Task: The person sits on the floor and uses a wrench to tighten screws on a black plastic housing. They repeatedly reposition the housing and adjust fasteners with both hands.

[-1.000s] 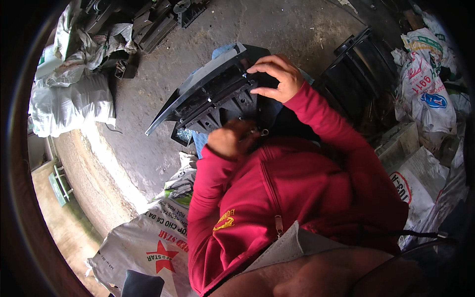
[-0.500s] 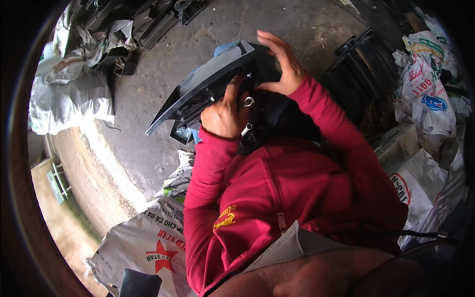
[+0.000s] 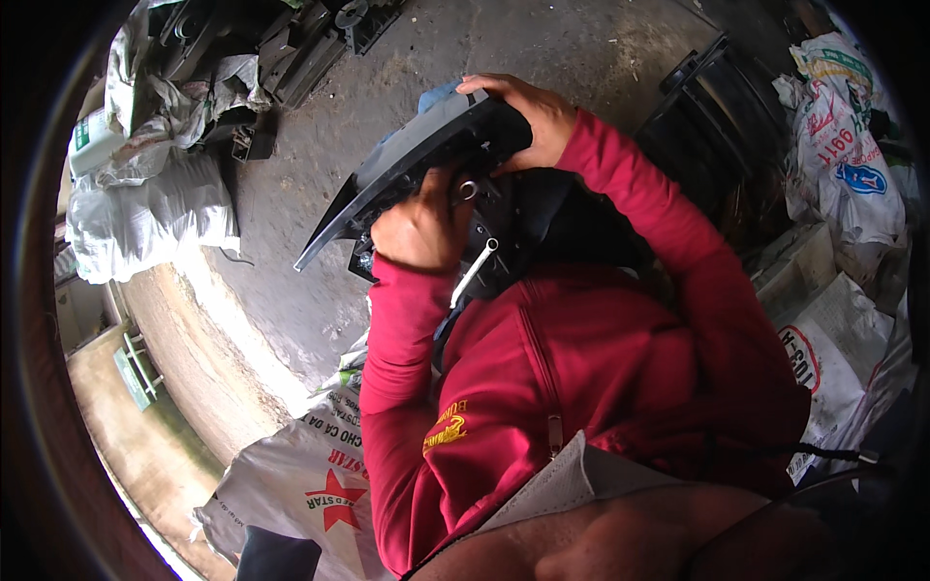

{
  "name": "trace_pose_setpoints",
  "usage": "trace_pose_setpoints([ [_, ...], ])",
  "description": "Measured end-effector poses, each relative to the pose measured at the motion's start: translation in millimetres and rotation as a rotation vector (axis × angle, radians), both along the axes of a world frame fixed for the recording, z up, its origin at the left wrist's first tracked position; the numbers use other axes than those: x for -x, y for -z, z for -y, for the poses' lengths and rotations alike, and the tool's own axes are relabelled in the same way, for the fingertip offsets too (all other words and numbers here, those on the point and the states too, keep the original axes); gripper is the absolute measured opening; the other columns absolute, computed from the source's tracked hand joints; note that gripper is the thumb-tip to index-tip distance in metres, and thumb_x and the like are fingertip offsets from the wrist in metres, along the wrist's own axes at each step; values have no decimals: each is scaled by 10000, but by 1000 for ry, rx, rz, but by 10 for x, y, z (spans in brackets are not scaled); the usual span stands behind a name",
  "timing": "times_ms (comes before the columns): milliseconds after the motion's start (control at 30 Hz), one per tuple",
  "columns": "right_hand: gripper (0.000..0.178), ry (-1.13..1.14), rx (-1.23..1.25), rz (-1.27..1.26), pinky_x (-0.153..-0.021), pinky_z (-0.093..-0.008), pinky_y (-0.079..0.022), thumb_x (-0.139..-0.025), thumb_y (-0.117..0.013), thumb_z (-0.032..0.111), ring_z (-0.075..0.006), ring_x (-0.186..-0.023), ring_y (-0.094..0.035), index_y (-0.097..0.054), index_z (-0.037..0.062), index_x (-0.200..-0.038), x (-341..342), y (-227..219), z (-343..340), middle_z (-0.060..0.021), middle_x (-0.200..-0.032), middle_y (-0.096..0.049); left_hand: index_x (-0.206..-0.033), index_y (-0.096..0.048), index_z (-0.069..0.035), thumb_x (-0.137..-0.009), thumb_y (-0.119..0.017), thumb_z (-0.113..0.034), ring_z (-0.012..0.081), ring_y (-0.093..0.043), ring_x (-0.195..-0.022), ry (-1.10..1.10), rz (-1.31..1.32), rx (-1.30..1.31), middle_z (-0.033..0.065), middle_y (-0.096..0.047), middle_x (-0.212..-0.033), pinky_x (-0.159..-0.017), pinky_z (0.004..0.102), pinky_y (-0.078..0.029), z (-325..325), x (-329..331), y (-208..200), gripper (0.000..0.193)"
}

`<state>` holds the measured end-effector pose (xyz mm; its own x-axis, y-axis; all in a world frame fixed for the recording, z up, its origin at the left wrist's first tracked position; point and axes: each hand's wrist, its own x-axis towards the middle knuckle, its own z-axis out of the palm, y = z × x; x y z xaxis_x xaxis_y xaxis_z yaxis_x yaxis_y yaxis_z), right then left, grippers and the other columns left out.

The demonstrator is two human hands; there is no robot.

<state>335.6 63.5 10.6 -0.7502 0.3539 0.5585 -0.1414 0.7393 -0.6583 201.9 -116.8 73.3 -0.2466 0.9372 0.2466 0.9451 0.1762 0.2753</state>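
Observation:
A long dark plastic panel (image 3: 417, 143) with a grey upper edge lies slanted above my lap. My right hand (image 3: 539, 114) wraps round its upper right end, fingers over the edge. Against the panel's underside is my left hand (image 3: 418, 228), its fingers curled and partly hidden. The ring end of a metal spanner (image 3: 468, 190) sticks out beside those curled fingers; its shaft is hidden by the hand. A second shiny spanner (image 3: 474, 274) rests on my lap, just right of my left wrist. Other black parts sit below the panel, mostly in shadow.
Black plastic parts (image 3: 712, 116) are stacked at the right, beside printed white sacks (image 3: 838, 145). Another sack (image 3: 291, 484) lies at the lower left. Wrapped white bundles (image 3: 155, 208) and dark parts (image 3: 363, 21) stand on the concrete floor (image 3: 291, 228) farther off.
My right hand has come down from raised, spread fingers and closed on the panel's end. My left hand has shifted slightly left with the spanner's ring end. More of the lap spanner shows.

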Motion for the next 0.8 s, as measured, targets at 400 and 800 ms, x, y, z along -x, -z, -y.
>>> trace_pose_setpoints([
  [400,980,-8,10,4,-1017,-423,-484,-541,-919,167,-329,-1213,-577,-434,176,-1393,-25,12,-29,-101,-1307,-579,-1254,-661,-329,-827,-712,-323,346,-679,-600,58,-190,124,139,-666,-655,-557,466,-538,-46,56,-38,430],
  [800,949,-20,-35,-36,-994,-434,-489,-531,-924,193,-330,-1165,-596,-458,147,-1357,7,27,-87,-106,-1248,-602,-1292,-633,-293,-843,-685,-251,378,-694,-703,154,-139,93,165,-707,-800,-613,478,-547,-117,47,-84,454],
])
